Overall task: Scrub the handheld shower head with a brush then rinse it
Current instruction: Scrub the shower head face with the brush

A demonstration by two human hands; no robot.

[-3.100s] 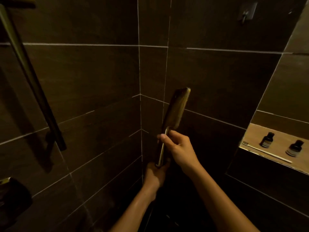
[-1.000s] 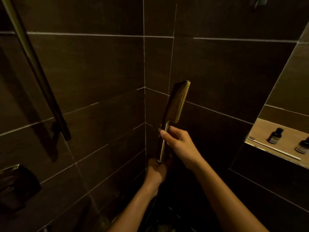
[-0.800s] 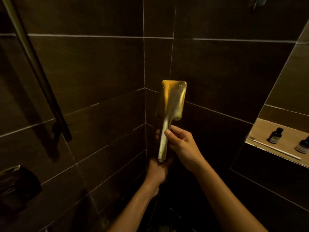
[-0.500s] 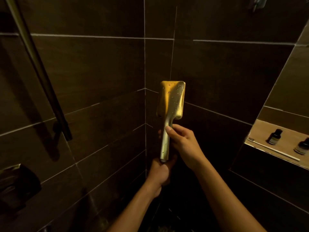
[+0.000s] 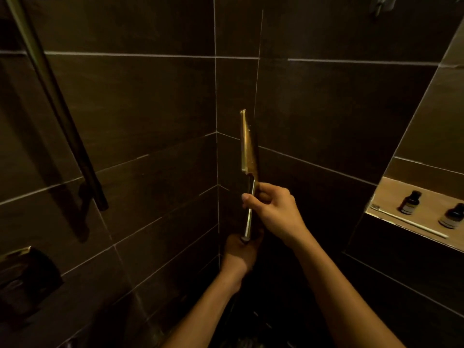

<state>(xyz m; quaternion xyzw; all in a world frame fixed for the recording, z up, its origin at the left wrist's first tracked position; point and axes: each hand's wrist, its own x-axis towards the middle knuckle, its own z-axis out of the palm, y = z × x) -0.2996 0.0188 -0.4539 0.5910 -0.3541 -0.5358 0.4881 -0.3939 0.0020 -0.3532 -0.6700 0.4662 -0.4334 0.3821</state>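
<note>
A gold handheld shower head (image 5: 247,144) stands upright in front of the tiled corner, turned edge-on to me so only its thin side shows. My right hand (image 5: 275,210) grips the upper part of its slim handle, thumb across the front. My left hand (image 5: 241,252) is closed around the bottom end of the handle, just below the right hand. No brush is in either hand. A white toothbrush-like brush (image 5: 409,223) lies on the wall niche shelf at the right.
Dark tiled walls meet in a corner behind the shower head. A dark slanted rail (image 5: 57,106) runs down the left wall, with a dark fitting (image 5: 25,280) below it. Two small dark bottles (image 5: 410,202) stand in the niche (image 5: 386,194). A wall hook (image 5: 381,5) is at top right.
The shower head has rotated about its handle: half a second ago its broad wet gold face was toward me, now it is edge-on. Both hands have kept their grip.
</note>
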